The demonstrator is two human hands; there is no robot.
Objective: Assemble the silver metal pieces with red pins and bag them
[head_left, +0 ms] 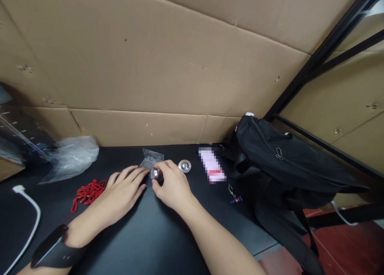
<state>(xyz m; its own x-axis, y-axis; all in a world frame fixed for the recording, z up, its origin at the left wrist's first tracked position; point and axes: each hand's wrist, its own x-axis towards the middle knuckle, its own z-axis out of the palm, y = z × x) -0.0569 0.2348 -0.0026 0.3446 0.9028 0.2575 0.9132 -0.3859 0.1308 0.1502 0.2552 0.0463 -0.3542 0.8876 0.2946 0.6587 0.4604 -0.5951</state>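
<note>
My right hand [172, 185] is closed around a small dark object [156, 174] with a shiny, rounded metal end; my fingers hide much of it, and its kind is unclear. Just left of it, my left hand [127, 187] lies palm down with its fingers stretched out, the tips close to a small clear plastic bag [152, 157]. A round silver metal disc [185, 166] with a raised centre rests to the right of my right hand. Beside my left forearm is a pile of red cords [90, 191].
A black backpack [282, 159] fills the right side of the black tabletop [150, 235], near a blurred pink item [211, 165] and a small keychain [236, 200]. At left are crumpled plastic bags [72, 157] and a white cable [37, 211]. Cardboard [168, 67] walls the back.
</note>
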